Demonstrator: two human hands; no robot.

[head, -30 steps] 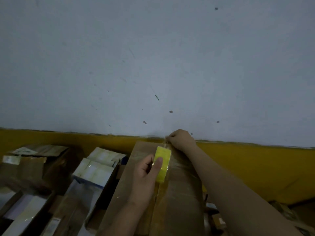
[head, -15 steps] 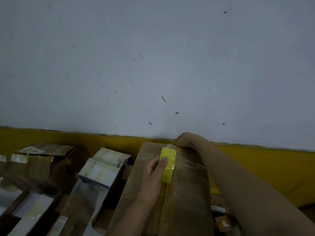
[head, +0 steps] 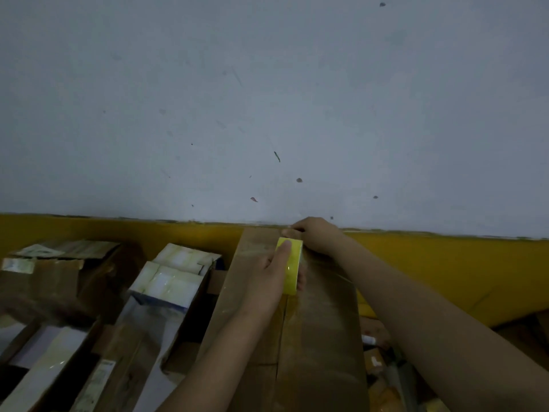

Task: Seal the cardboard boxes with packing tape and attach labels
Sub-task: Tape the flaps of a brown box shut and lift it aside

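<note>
A long brown cardboard box [head: 320, 328] lies in front of me, its flaps closed along a centre seam. My left hand [head: 270, 278] grips a yellow roll of packing tape [head: 291, 263] standing on the box top near its far end. My right hand [head: 315, 236] is at the far edge of the box, just beyond the roll, with its fingers curled down on the tape end there. Glossy clear tape lies on the box top to the right of the seam.
Open and torn cardboard boxes [head: 59, 272] with white packets [head: 169, 281] stand to the left. Small parcels [head: 377, 361] lie on the floor to the right. A grey wall with a yellow lower band [head: 445, 263] rises right behind the box.
The roll in my left hand has moved toward the far end of the box, closing on my right hand, which stays at the far edge. The view has shifted a little.
</note>
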